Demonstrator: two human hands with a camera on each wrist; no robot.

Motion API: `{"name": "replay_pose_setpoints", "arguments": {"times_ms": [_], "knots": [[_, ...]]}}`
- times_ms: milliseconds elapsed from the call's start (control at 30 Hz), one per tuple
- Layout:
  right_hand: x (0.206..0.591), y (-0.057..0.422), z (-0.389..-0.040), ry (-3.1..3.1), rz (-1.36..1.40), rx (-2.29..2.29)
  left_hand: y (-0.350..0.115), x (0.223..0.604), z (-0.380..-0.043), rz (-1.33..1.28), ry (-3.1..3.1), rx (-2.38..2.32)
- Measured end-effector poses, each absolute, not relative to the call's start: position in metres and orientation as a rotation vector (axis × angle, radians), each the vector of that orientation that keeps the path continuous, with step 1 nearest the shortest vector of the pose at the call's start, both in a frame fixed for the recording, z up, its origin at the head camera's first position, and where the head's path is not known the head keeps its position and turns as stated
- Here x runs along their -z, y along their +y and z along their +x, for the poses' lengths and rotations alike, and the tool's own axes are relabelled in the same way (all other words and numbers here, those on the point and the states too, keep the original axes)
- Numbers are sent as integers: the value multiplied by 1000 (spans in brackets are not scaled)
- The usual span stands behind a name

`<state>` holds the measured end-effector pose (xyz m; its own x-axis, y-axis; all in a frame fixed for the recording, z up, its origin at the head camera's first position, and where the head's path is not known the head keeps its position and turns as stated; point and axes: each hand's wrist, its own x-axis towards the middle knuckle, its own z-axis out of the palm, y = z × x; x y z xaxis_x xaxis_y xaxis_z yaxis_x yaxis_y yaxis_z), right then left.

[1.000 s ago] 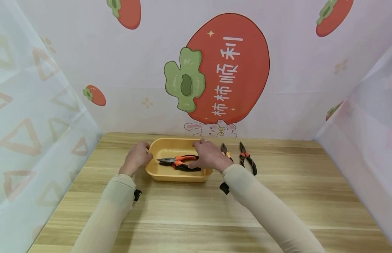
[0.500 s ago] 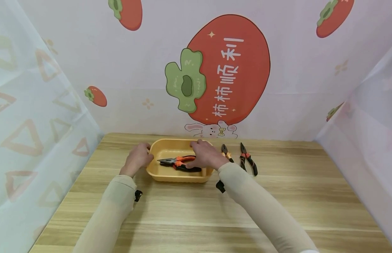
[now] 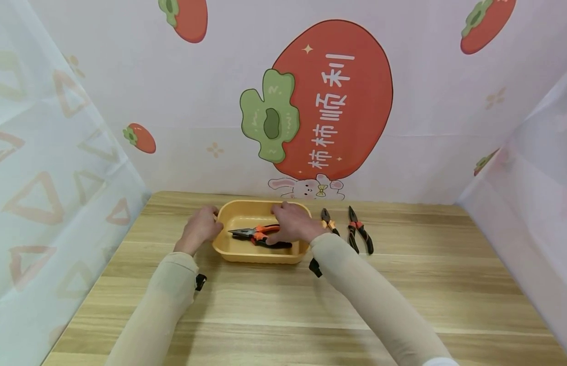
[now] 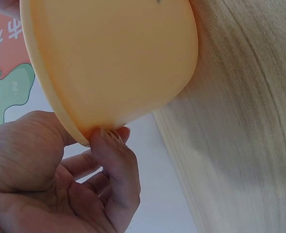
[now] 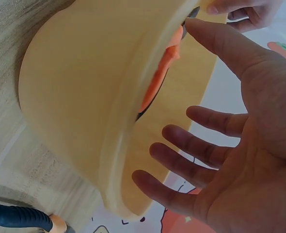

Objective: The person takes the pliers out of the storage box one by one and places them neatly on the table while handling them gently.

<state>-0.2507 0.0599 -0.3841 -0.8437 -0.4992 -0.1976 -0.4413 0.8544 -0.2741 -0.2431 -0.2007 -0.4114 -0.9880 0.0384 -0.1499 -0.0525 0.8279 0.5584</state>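
Observation:
A yellow plastic basin (image 3: 265, 258) stands on the wooden table. My left hand (image 3: 198, 230) grips its left end; in the left wrist view that hand (image 4: 104, 179) pinches the rim of the basin (image 4: 109, 63) with curled fingers. Inside lie needle-nose pliers (image 3: 253, 233) with orange and black handles, tips pointing left. Over the basin's right part hovers my right hand (image 3: 292, 223), hiding some of the handles. From the right wrist, this hand (image 5: 240, 126) shows spread fingers and nothing held, while the pliers' orange handle (image 5: 157, 80) peeks above the rim.
Just right of the basin lie pliers (image 3: 329, 222) with orange and black handles, partly behind my right wrist. Beside them rest red and black needle-nose pliers (image 3: 359, 230). A printed cloth backdrop (image 3: 416, 168) borders the table (image 3: 425, 284) at the back and sides.
My right hand has shifted slightly left over the basin. The left hand, the basin and the pliers keep their places.

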Motion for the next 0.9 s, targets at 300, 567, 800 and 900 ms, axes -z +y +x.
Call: {"name": "replay_pose_setpoints", "arguments": {"times_ms": [300,567,800,900], "knots": [[389,52,-250,2730,-710,354,-198,410,-242,-20,2841,-869],[394,47,-250,2710,-696,330,-198,408,-243,-41,2833,-881],[399,42,-250,2704,-714,302,-199,409,-243,-40,2829,-880],[399,40,-249,2700,-715,290,-199,408,-242,-38,2822,-884]]}}
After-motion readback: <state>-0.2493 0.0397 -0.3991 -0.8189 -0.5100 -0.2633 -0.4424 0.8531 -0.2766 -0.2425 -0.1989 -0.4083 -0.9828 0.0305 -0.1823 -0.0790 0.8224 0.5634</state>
